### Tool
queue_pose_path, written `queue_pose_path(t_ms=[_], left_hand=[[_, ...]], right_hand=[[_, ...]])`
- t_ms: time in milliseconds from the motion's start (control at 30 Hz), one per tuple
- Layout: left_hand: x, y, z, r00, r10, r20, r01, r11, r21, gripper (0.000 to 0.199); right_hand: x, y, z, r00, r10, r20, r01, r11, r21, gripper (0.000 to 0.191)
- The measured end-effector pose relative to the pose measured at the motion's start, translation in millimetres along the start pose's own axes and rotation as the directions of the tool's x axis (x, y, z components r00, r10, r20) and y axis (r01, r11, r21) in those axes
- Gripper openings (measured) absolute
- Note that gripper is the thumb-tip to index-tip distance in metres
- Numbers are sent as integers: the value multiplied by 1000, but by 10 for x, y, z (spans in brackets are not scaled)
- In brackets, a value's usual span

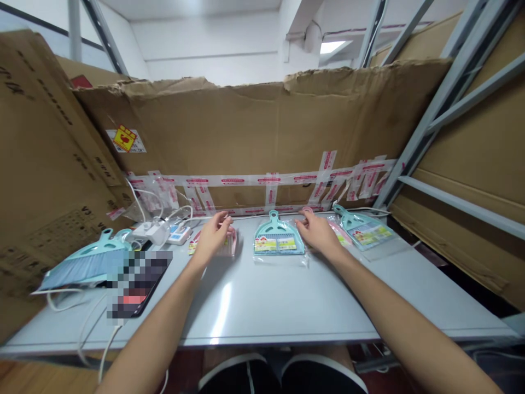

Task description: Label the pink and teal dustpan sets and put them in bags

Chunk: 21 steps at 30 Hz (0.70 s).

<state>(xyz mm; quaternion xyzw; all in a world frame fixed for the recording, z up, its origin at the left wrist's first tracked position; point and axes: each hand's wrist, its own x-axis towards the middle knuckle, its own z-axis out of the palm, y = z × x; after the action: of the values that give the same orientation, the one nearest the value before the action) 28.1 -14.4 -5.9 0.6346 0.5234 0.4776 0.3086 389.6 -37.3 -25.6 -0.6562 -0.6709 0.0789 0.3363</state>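
On the bench (262, 306), 2 hands sit either side of a teal dustpan (279, 236) in clear plastic: the left hand (214, 236), fingers curled narrow, at a pink packet (230, 246) just left of it; the right hand (319, 232), fingers loosely bunched, at its right edge. Whether either grips cannot be told.

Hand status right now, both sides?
Left hand: fingers curled at a pink packaged item; cannot tell if gripping.
Right hand: half open beside a bagged teal dustpan; nothing visibly held.
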Motion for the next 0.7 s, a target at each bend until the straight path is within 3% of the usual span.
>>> queue_pose_path(t_ms=[67, 167, 233, 300, 433, 700], left_hand=[[26, -30, -111, 996, 76, -37, -62, 956, 288, 37], [61, -111, -256, 990, 136, -31, -82, 743, 664, 31], [77, -181, -317, 992, 124, -26, -55, 605, 794, 33], [89, -246, -353, 997, 77, -19, -26, 538, 842, 36], [129, -334, -409, 998, -54, 17, 14, 532, 847, 35], [216, -435, -484, 991, -137, 10, 81, 643, 762, 26]], right_hand=[[1, 12, -26, 1000, -13, -4, 13, 998, -58, 43], [10, 21, -37, 996, -79, 43, 83, 992, -93, 30], [16, 23, -22, 987, -119, 108, 130, 986, -104, 22], [19, 26, 1, 977, -136, 165, 155, 982, -111, 18], [17, 33, 26, 974, -159, 160, 181, 975, -130, 17], [-25, -48, 6, 976, -199, 85, 202, 979, -30, 14]])
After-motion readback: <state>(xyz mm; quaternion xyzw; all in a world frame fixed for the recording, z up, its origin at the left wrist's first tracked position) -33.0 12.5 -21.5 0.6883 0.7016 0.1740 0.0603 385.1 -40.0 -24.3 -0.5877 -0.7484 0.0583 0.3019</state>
